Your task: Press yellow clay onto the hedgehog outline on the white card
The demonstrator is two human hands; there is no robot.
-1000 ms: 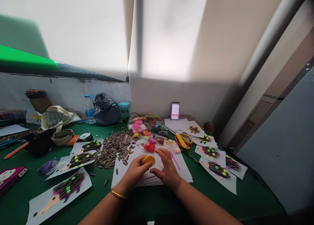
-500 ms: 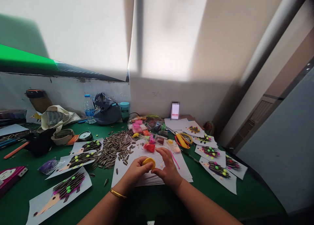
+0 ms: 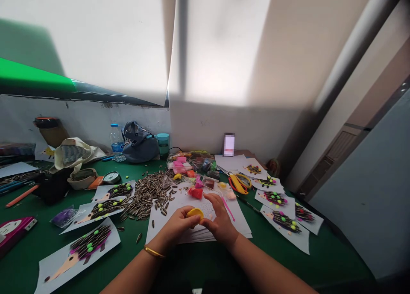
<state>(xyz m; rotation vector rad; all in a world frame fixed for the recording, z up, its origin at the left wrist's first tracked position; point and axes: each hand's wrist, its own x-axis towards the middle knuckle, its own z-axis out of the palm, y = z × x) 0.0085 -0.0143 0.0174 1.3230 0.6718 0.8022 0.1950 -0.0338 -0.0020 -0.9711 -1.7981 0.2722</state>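
A flattened yellow clay disc (image 3: 194,212) is pinched between the thumb and fingers of my left hand (image 3: 179,224), above a stack of white paper (image 3: 237,226). My right hand (image 3: 221,223) is beside it, its thumb close to the disc's right edge and its fingers raised and spread apart. Whether that thumb touches the disc is hard to tell. Just beyond my hands lies a red clay piece (image 3: 195,193), with a pink strip (image 3: 228,208) to the right on the paper.
Sunflower seeds (image 3: 147,193) are heaped left of the paper. Hedgehog pictures lie at left (image 3: 77,260) and right (image 3: 285,225). Yellow-handled scissors (image 3: 238,183), bagged clay (image 3: 188,161) and an upright phone (image 3: 229,144) stand or lie farther back. A bottle (image 3: 116,143) is near the wall.
The yellow disc has tilted slightly in my left hand. Both hands have stayed in nearly the same place.
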